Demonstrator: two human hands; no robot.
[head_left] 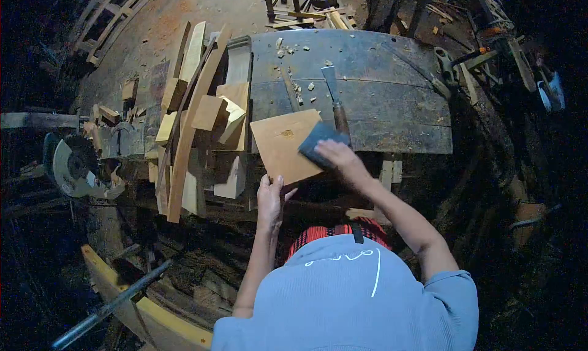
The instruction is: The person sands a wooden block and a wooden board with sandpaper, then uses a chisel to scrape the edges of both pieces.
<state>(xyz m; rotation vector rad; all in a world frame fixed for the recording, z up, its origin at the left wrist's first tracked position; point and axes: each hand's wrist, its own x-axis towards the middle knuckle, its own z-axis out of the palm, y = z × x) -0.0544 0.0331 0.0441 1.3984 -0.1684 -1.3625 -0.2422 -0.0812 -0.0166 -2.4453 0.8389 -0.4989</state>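
A square wooden board [283,144] with a dark knot near its middle lies tilted at the near edge of the bench. My left hand [271,201] grips its near left corner, thumb on top and fingers underneath. Under my right hand [340,158] is a dark blue-grey sheet of sandpaper [318,139], pressed on the board's right side and reaching past its edge. Just beyond that hand lies a chisel [335,94], its wide blade pointing away and its wooden handle partly behind the sandpaper.
The dark plank workbench [392,94] carries wood shavings [300,48] and another long tool [416,69] at right. Long wood strips [196,118] and offcuts [231,121] are piled at left. A circular saw [76,164] stands far left; a metal pipe [113,305] crosses lower left.
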